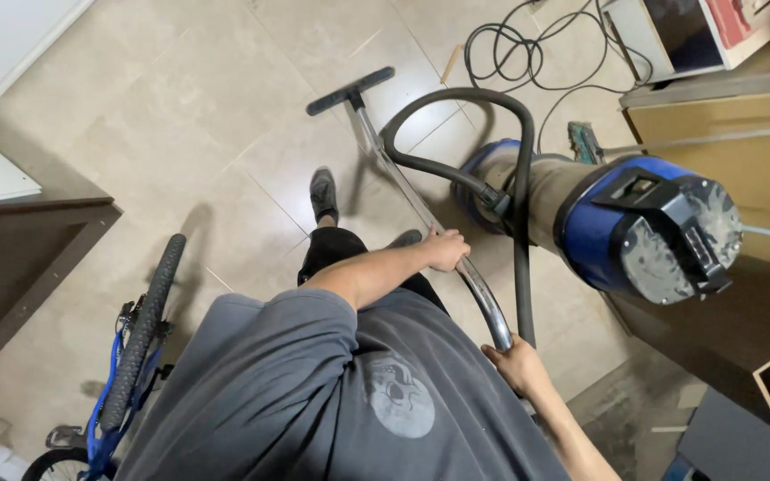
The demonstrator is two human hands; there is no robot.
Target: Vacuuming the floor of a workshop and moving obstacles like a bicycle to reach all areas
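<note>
Now I am gripping the metal vacuum wand (456, 258) with both hands: my left hand (446, 248) is wrapping it mid-tube, and my right hand (517, 363), at five o'clock, is closing around the curved end where the black hose (520, 178) joins. Smooth steel is feeling stiff and probably slippery, so I am judging these two spread grips best, while the floor nozzle (350, 90) is resting on the tiles at eleven o'clock.

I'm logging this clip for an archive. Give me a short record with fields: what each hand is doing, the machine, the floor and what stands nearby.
left hand: left hand grips the metal wand partway along
right hand: right hand holds the wand's curved upper end, where the black hose joins
machine: blue and grey canister vacuum, to the person's right
nozzle: floor head rests on the tiled floor
nearby: blue bicycle at lower left; coiled black cable at top
</note>
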